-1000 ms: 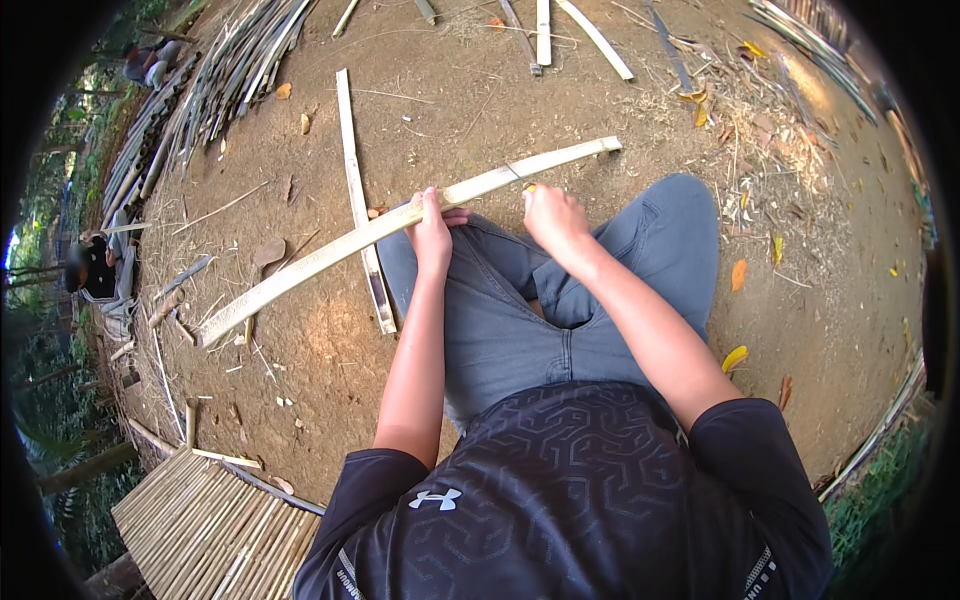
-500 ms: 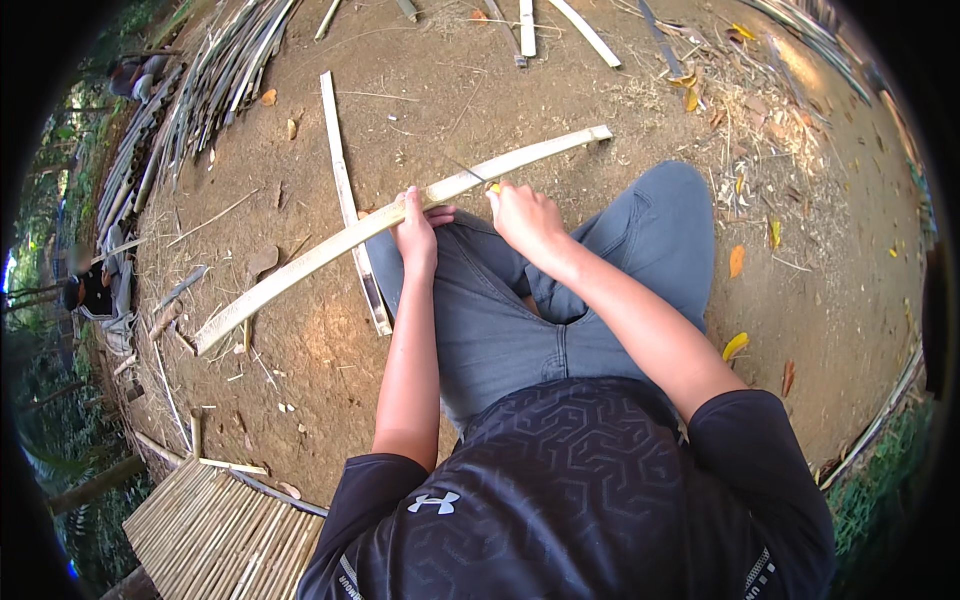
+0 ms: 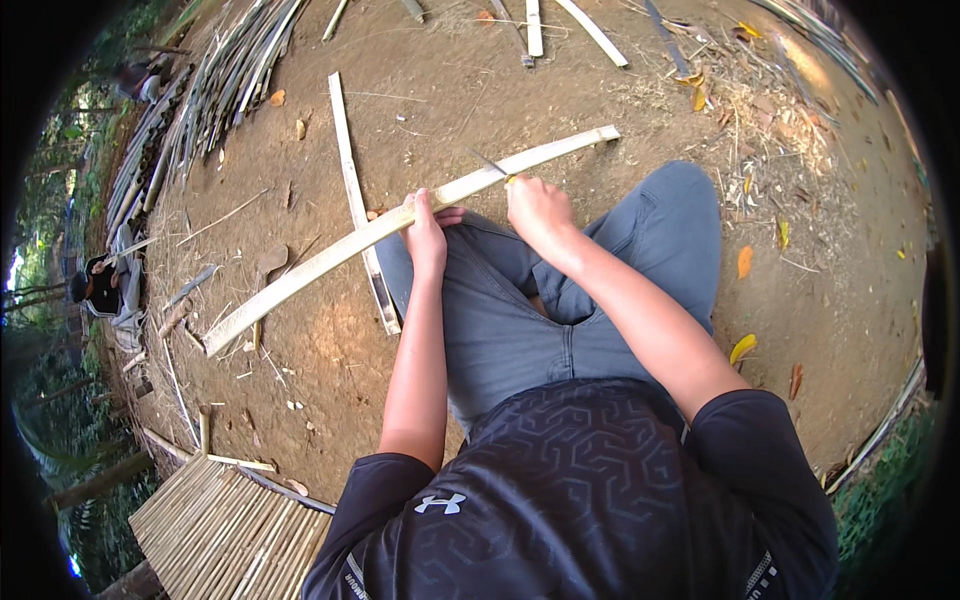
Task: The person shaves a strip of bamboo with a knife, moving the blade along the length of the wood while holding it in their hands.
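A long pale bamboo strip (image 3: 315,270) slants across in front of my crossed legs, its left end low near the ground and its right end farther out. My left hand (image 3: 425,232) is closed around it near the middle, thumb on the upper face and fingers beneath. In my right hand (image 3: 541,210) is a knife (image 3: 489,162) with a yellowish handle, mostly hidden by the fist. Its thin blade lies across the strip, right of my left hand. Another split bamboo piece (image 3: 346,165) lies on the ground, passing under the held strip.
Bundled bamboo poles (image 3: 215,85) lie at the far left. A slatted bamboo mat (image 3: 225,535) is at the lower left. A machete-like dark blade (image 3: 668,38) and shavings (image 3: 765,130) lie at the far right. Another person (image 3: 105,285) sits at the left edge.
The knife and my right hand have moved slightly right along the strip. My left hand keeps its hold, and the whole view has shifted a little.
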Action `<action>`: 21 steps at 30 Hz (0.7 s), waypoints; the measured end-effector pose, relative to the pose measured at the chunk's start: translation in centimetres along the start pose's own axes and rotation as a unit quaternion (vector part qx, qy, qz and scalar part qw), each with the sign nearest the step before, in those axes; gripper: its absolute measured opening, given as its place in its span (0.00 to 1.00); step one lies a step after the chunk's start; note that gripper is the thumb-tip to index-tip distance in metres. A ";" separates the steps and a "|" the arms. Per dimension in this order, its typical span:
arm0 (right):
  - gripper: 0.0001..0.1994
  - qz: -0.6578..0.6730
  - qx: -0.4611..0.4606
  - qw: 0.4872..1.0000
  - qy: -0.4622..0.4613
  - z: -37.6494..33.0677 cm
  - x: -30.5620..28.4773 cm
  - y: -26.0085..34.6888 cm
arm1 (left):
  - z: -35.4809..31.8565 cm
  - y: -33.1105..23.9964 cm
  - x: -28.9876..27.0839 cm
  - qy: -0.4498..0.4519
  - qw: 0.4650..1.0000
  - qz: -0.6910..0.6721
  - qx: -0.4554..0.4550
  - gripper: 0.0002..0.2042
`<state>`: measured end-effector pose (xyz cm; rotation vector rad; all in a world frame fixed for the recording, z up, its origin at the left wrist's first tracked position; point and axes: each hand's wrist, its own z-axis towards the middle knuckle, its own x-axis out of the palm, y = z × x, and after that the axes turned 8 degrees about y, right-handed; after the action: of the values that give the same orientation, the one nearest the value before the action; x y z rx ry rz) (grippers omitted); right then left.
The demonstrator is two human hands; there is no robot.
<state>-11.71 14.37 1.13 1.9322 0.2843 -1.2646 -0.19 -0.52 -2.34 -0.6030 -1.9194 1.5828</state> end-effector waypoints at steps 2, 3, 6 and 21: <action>0.15 -0.001 -0.010 1.000 -0.001 -0.2 0.5 -0.2 | -0.2 -0.1 0.1 0.006 1.000 0.010 0.008 0.13; 0.15 -0.014 -0.030 0.999 -0.003 -1.4 0.4 0.8 | 0.0 0.0 0.0 0.009 1.000 0.012 0.015 0.13; 0.18 0.025 -0.003 0.997 0.067 -1.6 -1.2 -0.2 | -0.5 0.4 -0.3 0.011 1.000 0.010 0.011 0.13; 0.13 -0.001 0.041 0.999 0.027 0.4 0.0 -3.9 | 0.0 -0.2 0.4 0.015 1.000 0.022 0.010 0.14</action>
<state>-14.13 16.67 -0.84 2.0378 0.2661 -1.2453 -0.47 -0.30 -2.10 -0.6602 -1.8784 1.6099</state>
